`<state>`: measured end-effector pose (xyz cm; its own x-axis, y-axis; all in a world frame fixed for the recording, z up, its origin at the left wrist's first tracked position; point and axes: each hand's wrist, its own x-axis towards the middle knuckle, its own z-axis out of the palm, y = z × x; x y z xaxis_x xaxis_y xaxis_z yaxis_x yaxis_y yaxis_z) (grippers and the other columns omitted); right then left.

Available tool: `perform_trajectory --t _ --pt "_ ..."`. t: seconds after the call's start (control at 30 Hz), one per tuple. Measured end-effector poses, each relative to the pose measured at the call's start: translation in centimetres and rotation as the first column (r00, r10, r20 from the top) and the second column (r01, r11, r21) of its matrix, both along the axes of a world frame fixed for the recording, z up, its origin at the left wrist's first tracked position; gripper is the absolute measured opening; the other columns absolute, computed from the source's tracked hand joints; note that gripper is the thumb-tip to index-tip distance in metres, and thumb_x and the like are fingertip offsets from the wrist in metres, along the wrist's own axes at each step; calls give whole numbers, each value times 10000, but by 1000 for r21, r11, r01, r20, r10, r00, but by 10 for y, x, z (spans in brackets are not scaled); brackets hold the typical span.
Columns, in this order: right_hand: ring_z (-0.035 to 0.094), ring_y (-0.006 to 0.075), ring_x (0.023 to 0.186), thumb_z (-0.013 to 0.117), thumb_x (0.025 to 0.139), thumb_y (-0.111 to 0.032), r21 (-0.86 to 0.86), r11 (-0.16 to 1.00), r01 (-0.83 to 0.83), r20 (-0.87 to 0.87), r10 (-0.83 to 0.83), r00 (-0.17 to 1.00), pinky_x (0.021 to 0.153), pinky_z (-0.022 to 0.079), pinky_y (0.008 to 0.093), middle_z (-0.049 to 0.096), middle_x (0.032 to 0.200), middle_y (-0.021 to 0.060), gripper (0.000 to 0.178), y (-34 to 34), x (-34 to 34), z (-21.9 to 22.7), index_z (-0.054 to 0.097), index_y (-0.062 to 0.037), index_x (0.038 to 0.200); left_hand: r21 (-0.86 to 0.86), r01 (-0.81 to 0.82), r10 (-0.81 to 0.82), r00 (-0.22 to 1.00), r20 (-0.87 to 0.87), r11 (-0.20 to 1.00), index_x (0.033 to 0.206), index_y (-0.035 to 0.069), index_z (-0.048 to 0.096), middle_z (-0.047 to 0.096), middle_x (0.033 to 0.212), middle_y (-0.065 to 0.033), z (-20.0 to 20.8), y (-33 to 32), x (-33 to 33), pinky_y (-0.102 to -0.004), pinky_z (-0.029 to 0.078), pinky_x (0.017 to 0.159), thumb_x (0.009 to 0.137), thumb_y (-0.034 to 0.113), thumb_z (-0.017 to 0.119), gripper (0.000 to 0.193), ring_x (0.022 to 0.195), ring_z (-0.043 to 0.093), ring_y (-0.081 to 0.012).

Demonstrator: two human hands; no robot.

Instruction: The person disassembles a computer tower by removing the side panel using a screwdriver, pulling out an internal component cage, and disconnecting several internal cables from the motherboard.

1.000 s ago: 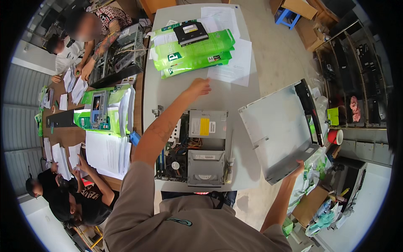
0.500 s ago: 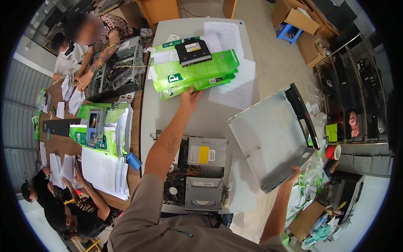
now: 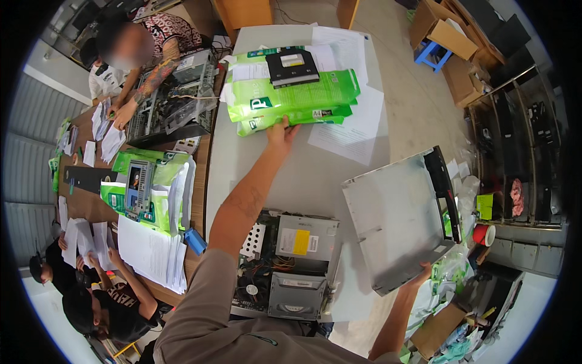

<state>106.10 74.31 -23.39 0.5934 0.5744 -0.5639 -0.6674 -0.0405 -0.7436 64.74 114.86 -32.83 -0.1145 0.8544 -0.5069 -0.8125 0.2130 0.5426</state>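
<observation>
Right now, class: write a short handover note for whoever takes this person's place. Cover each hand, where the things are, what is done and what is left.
Left hand: stretched across the table, fingers on the near edge of the green paper packs; a black disc drive lies on top of them.
Right hand: grip on the lower edge of the grey side panel, held tilted off the table's right edge.
Done: the panel is off; the computer case lies open near the body.
Left: panel not yet set down; packs not yet lifted.
</observation>
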Motion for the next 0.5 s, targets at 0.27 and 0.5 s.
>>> perform_trajectory --t 0.27,0.5 --pt "656 274 836 553 747 -200 11 1000 -12 32 12 999 738 558 415 657 964 65 357 11 8 -10 640 -68 1067 14 46 -45 998 -47 999 1407 105 474 553 1377 -106 -11 52 -12 -534 542 1058 1014 20 574 415 1232 584 -365" --pt "649 277 953 561 724 -171 1 999 -46 -74 46 996 842 551 421 659 1033 60 385 103 -15 -27 641 -85 1091 28 227 -224 972 -76 974 1320 6 513 600 1305 -157 -4 56 -48 -502 563 1000 1010 53 584 321 1167 630 -342"
